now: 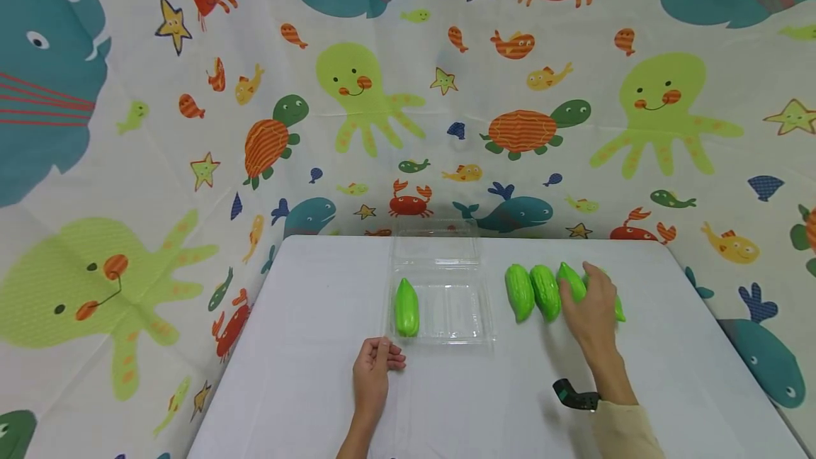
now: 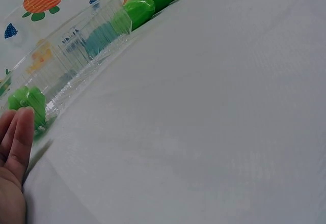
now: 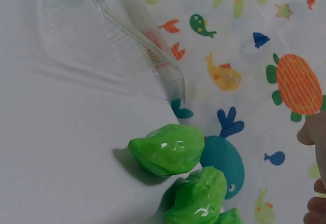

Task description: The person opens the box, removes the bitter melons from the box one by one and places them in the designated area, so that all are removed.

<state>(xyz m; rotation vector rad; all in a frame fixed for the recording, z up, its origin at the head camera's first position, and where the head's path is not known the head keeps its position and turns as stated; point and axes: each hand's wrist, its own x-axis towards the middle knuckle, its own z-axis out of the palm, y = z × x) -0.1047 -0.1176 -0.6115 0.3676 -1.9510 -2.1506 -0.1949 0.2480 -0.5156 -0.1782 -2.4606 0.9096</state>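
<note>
A clear plastic clamshell box [image 1: 454,338] lies with its lid back on the white table. One green ridged, pointed fruit, like a small bitter melon [image 1: 406,309], sits at its left side. My left hand [image 1: 372,374] rests by the front left corner, fingers loosely bent and holding nothing; contact with the box cannot be told. Right of the box, similar green fruits [image 1: 520,294] stand in a row. My right hand [image 1: 589,307] reaches over the right end, thumb and fingers apart around a green fruit [image 1: 573,282]. Another green fruit [image 1: 620,309] is mostly hidden beneath that hand.
A white cloth covers the table [image 1: 319,303]. Behind and beside it hangs a sea-animal printed curtain [image 1: 408,126], close to the table's back edge. The raised lid [image 1: 435,251] reaches that back edge. A black wrist camera [image 1: 576,397] sits on my right wrist.
</note>
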